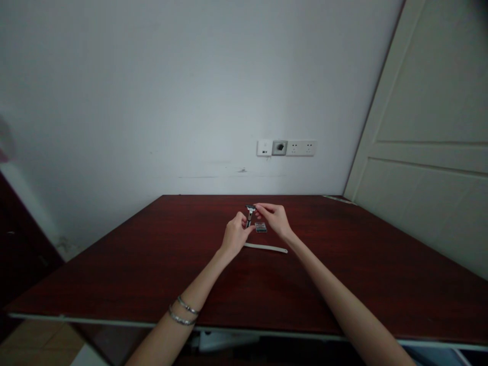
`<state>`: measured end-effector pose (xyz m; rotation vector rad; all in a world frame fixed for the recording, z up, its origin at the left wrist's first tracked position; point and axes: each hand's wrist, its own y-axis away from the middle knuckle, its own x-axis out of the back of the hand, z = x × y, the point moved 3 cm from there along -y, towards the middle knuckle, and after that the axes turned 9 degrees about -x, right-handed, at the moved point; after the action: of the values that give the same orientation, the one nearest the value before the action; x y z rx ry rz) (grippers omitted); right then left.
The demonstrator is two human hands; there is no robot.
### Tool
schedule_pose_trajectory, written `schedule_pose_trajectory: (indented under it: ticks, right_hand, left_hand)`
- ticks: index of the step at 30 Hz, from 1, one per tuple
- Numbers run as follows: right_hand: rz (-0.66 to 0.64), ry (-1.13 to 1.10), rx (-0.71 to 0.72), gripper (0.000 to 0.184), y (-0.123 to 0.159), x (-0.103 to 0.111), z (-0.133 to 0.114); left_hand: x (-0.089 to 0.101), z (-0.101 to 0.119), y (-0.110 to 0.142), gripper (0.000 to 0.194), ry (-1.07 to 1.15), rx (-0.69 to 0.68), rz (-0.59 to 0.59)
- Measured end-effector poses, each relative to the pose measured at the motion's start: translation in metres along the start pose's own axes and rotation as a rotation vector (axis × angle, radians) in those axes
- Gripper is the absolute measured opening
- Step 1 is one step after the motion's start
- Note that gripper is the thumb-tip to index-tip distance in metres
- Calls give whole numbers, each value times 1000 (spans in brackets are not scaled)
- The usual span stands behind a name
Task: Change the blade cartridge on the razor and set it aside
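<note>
Upright above the table is a razor with a dark and silver handle and a dark head at its top. My left hand is closed around its handle. My right hand pinches the right end of the razor's head between thumb and finger. Just below the right hand, a small clear case with dark contents lies on the table. Nearer to me lies a thin whitish strip, its left end close to my left hand. Finer details of the razor head are too small to make out.
The dark red wooden table reaches back to a pale wall. Wall sockets sit above its back edge. A pale panelled door stands along the right side. Below the front edge, an open space holds partly hidden things.
</note>
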<state>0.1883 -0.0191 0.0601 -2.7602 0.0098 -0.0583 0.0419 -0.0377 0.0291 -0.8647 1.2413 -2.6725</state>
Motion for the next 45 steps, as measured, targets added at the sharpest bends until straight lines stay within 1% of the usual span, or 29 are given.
schedule_pose_trajectory:
  ticks: [10,16,23,30,38,45]
  right_hand:
    - [-17,12,14,46,-1,0,3]
    - [-42,5,18,42,-2,0,4]
    - [-60,24,33,43,-3,-1,2]
    - [-59,38,56,38,-2,0,3]
    - [-78,81,117,35,-1,-1,1]
    - [-75,156,196,31,3,-2,-8]
  left_hand:
    - [0,1,1,26,-49,2,-10]
    - [1,4,2,24,-89,-14,-23]
    - [1,10,5,16,-225,-81,-25]
    - [1,13,6,14,-356,-93,-57]
    - [1,13,6,14,-372,-75,-42]
    - [2,15,5,13,-357,-52,-33]
